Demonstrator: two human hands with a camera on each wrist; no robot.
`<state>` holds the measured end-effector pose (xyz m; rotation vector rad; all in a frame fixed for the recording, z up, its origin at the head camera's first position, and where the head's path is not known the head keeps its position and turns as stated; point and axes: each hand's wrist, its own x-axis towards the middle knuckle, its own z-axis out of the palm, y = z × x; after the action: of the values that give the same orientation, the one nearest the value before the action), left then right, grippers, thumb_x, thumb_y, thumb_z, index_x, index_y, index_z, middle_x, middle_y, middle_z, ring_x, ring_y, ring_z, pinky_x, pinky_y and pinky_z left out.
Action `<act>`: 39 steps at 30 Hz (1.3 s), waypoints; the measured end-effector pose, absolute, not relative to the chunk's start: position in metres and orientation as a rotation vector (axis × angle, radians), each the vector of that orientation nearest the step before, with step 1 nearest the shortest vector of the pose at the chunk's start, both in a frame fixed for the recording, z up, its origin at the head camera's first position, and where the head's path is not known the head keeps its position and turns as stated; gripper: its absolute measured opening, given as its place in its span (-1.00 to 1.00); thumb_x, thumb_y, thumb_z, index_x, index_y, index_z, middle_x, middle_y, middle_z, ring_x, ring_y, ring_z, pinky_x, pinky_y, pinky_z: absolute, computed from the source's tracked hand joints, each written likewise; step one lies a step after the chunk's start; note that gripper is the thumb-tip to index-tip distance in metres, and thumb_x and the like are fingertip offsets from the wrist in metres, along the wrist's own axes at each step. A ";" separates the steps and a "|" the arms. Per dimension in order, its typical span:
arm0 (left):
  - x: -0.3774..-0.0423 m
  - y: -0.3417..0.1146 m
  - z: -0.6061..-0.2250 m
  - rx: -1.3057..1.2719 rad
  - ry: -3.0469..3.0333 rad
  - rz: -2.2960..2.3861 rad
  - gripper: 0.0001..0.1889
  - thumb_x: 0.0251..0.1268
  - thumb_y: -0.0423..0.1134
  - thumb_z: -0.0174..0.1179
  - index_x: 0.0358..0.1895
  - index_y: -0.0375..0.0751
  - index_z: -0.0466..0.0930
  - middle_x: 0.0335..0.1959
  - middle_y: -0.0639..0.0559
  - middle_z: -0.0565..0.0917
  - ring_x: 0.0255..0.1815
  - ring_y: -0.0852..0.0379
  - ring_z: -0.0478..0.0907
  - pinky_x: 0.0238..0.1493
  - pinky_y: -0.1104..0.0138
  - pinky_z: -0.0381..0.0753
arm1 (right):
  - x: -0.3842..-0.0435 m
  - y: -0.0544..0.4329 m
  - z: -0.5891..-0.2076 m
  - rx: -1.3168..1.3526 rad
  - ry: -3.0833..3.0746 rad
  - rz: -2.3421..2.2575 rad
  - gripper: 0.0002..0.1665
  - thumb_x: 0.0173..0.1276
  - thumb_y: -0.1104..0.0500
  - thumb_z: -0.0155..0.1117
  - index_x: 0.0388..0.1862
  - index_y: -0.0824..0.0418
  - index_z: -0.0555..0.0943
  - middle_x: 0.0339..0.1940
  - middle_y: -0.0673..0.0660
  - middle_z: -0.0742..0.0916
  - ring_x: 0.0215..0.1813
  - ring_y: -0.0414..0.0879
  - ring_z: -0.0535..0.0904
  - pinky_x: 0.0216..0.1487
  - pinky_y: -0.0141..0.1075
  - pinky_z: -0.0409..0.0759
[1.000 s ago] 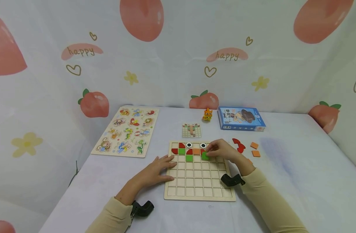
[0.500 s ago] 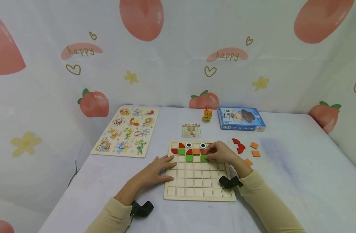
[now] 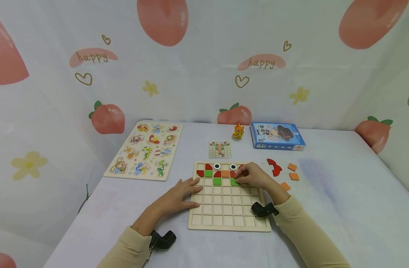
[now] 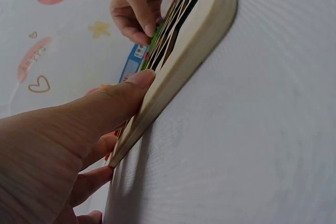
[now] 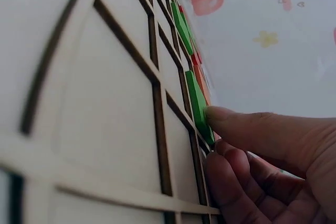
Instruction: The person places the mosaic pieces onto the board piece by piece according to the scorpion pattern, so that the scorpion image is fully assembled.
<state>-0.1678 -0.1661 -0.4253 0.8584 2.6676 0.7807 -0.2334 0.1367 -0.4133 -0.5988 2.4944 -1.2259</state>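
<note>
A wooden grid board (image 3: 218, 210) lies in front of the person, with red, green and orange pieces and two eye pieces in its upper rows. The right hand (image 3: 253, 175) pinches a green square tile (image 3: 235, 181) at a cell of the third row; in the right wrist view its thumb is on the green tile (image 5: 197, 106) and the other fingers curl beside it. Another green tile (image 3: 217, 181) sits two cells to the left. The left hand (image 3: 181, 196) rests on the board's left edge with spread fingers, the thumb (image 4: 142, 78) on the rim.
Loose red pieces (image 3: 276, 170) and orange tiles (image 3: 293, 176) lie right of the board. Behind it are a small pattern card (image 3: 220, 150), an orange toy figure (image 3: 238, 131) and a blue box (image 3: 278, 136). An insect picture board (image 3: 144, 152) lies at the left.
The right hand has lowered the green tile slightly, from tilted over the grid to flat at its cell. The left hand has stayed on the board's edge.
</note>
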 end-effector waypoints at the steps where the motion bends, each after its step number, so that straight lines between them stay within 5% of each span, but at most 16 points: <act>1: -0.168 -0.166 -0.425 0.857 2.669 0.779 -0.36 0.15 0.03 0.25 0.28 -0.18 0.40 0.45 -0.07 0.18 0.51 -0.08 -0.01 0.46 -0.13 -0.14 | -0.234 0.137 -0.413 -0.598 2.495 -1.218 -0.90 0.15 0.28 0.35 -0.37 0.32 0.68 -0.36 0.15 0.70 -0.42 -0.19 0.48 -0.37 -0.43 0.51; 14: -0.169 -0.165 -0.425 0.857 2.666 0.772 -0.36 0.15 0.04 0.24 0.28 -0.15 0.40 0.46 -0.05 0.17 0.52 -0.05 -0.03 0.47 -0.11 -0.16 | -0.235 0.158 -0.397 -0.544 2.616 -1.128 -0.84 0.19 0.22 0.33 -0.27 0.29 0.71 -0.26 0.17 0.70 -0.26 -0.13 0.54 -0.31 -0.33 0.52; 28: -0.168 -0.167 -0.427 0.873 2.656 0.793 -0.37 0.16 0.05 0.23 0.27 -0.17 0.41 0.45 -0.10 0.19 0.51 -0.11 -0.02 0.46 -0.14 -0.15 | -0.240 0.214 -0.394 -0.314 2.684 -1.142 -0.63 0.22 0.18 0.30 -0.05 0.39 0.62 -0.22 0.28 0.68 -0.38 -0.11 0.53 -0.43 -0.29 0.57; 39: -0.167 -0.166 -0.425 0.831 2.666 0.764 -0.35 0.15 0.06 0.23 0.30 -0.14 0.38 0.46 -0.04 0.17 0.52 -0.05 -0.03 0.48 -0.09 -0.16 | -0.229 0.242 -0.394 -0.114 2.685 -1.092 -0.61 0.21 0.11 0.32 -0.09 0.38 0.62 -0.15 0.30 0.67 -0.27 -0.06 0.49 -0.42 -0.35 0.47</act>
<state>-0.1671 -0.1656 -0.4251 0.8307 2.6663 0.7642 -0.2288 0.2424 -0.3943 -0.1143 2.6847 -1.0916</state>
